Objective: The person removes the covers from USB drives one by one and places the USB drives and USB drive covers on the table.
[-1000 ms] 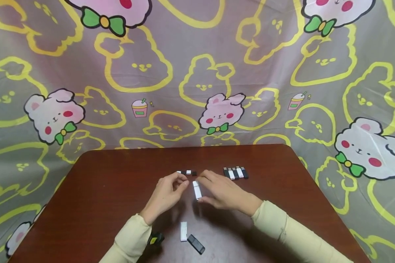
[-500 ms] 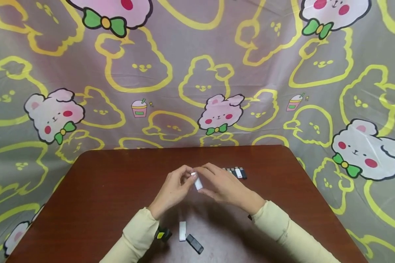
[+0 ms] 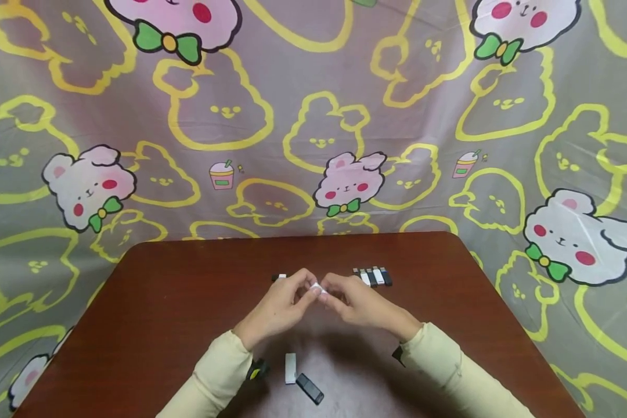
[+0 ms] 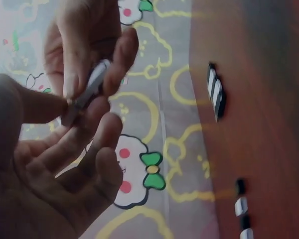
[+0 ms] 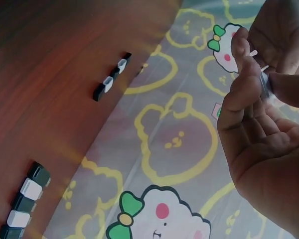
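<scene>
A white USB flash drive [image 3: 317,288] is held up over the table between both hands, mostly covered by fingers in the head view. My left hand [image 3: 278,303] pinches its near end between thumb and fingertips. At the other end my right hand [image 3: 364,305] grips the body. The left wrist view shows the pale drive [image 4: 96,77] slanting between the two sets of fingers. In the right wrist view, a sliver of the drive [image 5: 264,84] appears at the thumb. A second white flash drive [image 3: 290,368] and a black flash drive [image 3: 310,389] lie close together below the hands.
On the brown table [image 3: 188,302], several uncapped black and white flash drives [image 3: 378,275] stand in a row at back right. A row of small black and white caps [image 4: 240,205] lies at back left, partly behind my left hand. A patterned cloth [image 3: 271,200] hangs behind.
My hands have come together at the white flash drive. The left moved right from beside it to pinch its end, while the right closed its fingers round the body. The two lying drives stayed put.
</scene>
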